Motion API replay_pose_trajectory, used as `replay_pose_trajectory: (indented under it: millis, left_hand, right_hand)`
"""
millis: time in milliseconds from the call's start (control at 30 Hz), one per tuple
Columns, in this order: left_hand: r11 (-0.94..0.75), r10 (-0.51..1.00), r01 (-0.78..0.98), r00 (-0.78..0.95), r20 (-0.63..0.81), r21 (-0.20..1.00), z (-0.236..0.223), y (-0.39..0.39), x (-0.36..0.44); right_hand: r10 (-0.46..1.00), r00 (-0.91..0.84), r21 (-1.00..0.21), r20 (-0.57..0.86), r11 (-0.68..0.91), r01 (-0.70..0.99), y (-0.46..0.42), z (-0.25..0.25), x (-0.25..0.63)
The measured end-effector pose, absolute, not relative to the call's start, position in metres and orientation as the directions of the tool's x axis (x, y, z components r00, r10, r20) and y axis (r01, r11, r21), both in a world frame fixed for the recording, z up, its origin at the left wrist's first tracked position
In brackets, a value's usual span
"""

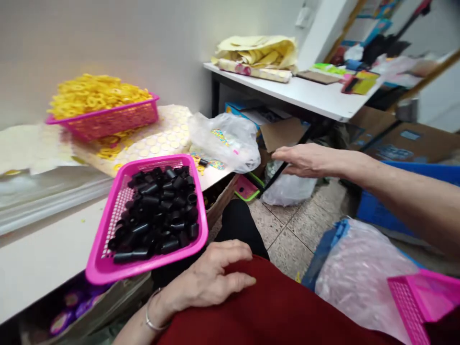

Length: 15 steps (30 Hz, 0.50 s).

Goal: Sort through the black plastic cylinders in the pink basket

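My left hand (217, 275) lies on the dark red garment (273, 302) over my lap, fingers loosely stretched and holding nothing. A bracelet circles that wrist. Just beyond it, at the table's edge, stands a pink plastic basket (201, 215) filled with short black plastic tubes (158, 206). Out to the right, my right hand (311, 160) hangs in the air above the floor with its fingers extended and nothing visible in it. Below and behind that hand are a clear plastic bag (289, 188) and an open cardboard box (282, 136).
Yellow rings (93, 96) heap over a second pink basket (111, 120) at the back left. A plastic bag (230, 139) lies on the table corner. A white table (305, 96) stands behind. At right are a blue crate (373, 211), a filled bag (362, 273) and a pink basket (431, 297).
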State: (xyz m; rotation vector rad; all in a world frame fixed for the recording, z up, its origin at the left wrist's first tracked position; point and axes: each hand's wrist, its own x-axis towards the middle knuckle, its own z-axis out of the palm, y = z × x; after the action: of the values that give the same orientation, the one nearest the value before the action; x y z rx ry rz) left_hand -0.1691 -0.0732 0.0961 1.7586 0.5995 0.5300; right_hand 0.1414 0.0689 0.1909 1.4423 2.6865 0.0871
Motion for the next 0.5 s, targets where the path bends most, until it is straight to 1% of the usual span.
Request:
replay_pose_trajectory:
  millis: [33, 67, 167, 233, 300, 333, 367, 433, 500]
  left_hand:
    - [-0.245, 0.628, 0.104, 0.775, 0.076, 0.964, 0.102, -0.076, -0.166]
    - [-0.268, 0.615, 0.084, 0.782, 0.104, 0.96, 0.107, -0.078, -0.162]
    - [-0.39, 0.569, 0.013, 0.79, 0.23, 0.921, 0.121, -0.082, -0.155]
    - [-0.499, 0.558, -0.021, 0.757, 0.34, 0.866, 0.128, -0.085, -0.156]
    - [-0.59, 0.605, 0.0, 0.662, 0.443, 0.807, 0.13, -0.091, -0.166]
    - [-0.614, 0.652, 0.044, 0.592, 0.474, 0.788, 0.127, -0.094, -0.176]
    - [-0.623, 0.703, 0.101, 0.508, 0.498, 0.775, 0.123, -0.097, -0.187]
    - [-0.572, 0.814, 0.268, 0.301, 0.496, 0.775, 0.107, -0.104, -0.216]
    - [-0.474, 0.878, 0.373, 0.13, 0.461, 0.797, 0.086, -0.113, -0.246]
  right_hand:
    - [0.752, -0.646, 0.101, -0.128, 0.658, 0.746, 0.076, 0.193, 0.121]
    - [0.672, -0.722, 0.101, -0.166, 0.74, 0.665, 0.084, 0.194, 0.101]
    - [0.505, -0.861, 0.119, -0.057, 0.86, 0.496, 0.106, 0.19, 0.047]
    - [0.442, -0.894, 0.16, -0.076, 0.89, 0.427, 0.125, 0.179, 0.013]
    - [0.486, -0.863, 0.207, -0.139, 0.866, 0.455, 0.148, 0.159, -0.017]
    - [0.537, -0.827, 0.223, -0.164, 0.837, 0.499, 0.16, 0.146, -0.031]
    - [0.596, -0.786, 0.211, -0.162, 0.799, 0.563, 0.172, 0.131, -0.042]
    - [0.733, -0.673, 0.109, -0.096, 0.68, 0.725, 0.194, 0.096, -0.061]
    - [0.814, -0.579, 0.001, -0.038, 0.579, 0.815, 0.21, 0.061, -0.073]
